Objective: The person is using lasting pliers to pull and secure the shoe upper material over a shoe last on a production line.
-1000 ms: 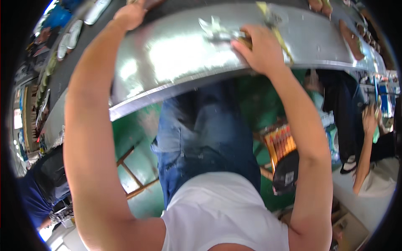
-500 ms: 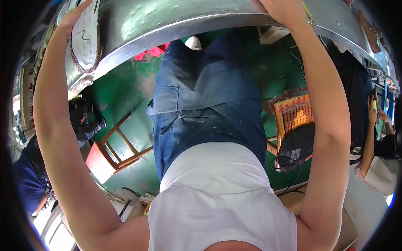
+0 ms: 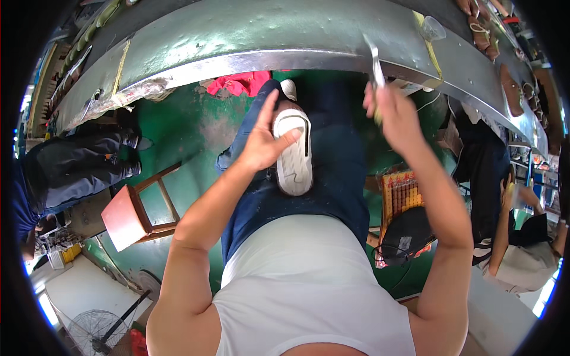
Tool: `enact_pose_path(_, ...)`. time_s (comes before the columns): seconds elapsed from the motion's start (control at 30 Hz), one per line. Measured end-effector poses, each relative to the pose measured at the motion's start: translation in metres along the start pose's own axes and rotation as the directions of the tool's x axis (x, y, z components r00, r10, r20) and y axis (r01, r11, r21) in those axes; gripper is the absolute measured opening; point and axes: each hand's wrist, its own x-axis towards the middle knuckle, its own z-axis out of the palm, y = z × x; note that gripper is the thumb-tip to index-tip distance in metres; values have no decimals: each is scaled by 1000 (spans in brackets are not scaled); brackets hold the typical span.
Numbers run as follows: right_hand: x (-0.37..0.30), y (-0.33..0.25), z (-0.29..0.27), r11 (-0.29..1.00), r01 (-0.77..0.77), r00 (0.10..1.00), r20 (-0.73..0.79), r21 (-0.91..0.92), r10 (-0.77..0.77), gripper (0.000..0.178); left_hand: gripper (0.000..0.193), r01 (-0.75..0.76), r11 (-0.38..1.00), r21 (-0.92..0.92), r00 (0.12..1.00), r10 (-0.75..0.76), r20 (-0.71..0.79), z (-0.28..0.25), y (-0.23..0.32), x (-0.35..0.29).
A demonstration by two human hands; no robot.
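Note:
A shoe [image 3: 295, 169] with a pale, ribbed underside and a thin drawn mark rests on my lap, underside up. Its far end carries a white band with a dark gap along one side. My left hand [image 3: 262, 144] holds the shoe at its left side, thumb pressed across the underside and fingers stretched along the edge. Off to the right, my right hand [image 3: 393, 113] is raised near the bench edge, closed around a slim metal tool [image 3: 375, 59] with a yellowish handle. Motion blur hides the tool's exact kind.
A metal-topped bench [image 3: 255, 35] curves across the far side, with brown shoes [image 3: 512, 89] at its right. A stool [image 3: 127, 216] lies left, and a beaded seat mat [image 3: 401, 190] with a black bag [image 3: 407, 237] sits right. Other people are at both sides.
Both hands have come back from the bench. The shoe has moved from the bench's left end to my lap, and my right hand now holds the metal tool.

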Motion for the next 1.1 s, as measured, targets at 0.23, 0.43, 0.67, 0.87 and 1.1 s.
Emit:
enact_pose_path(0.23,-100,-13,34,828,-560,745,453,27,489,30,55,98,995,-3,968,-95,233,-7,-9,15)
enact_pose_path(0.43,-92,0,56,777,-609,715,536,160,449,30,55,23,975,223,977,-69,202,-13,-17,18)
enact_pose_path(0.67,-66,-13,59,778,-622,648,612,84,453,27,59,-23,978,207,964,-33,265,-18,-19,18)
enact_pose_path(0.87,-51,-17,57,670,-732,569,653,124,500,24,55,24,947,321,978,-89,189,-18,-13,23)
enact_pose_path(1.1,-47,38,87,947,-109,893,389,-304,227,28,45,57,965,255,998,-48,-43,-22,-41,26)
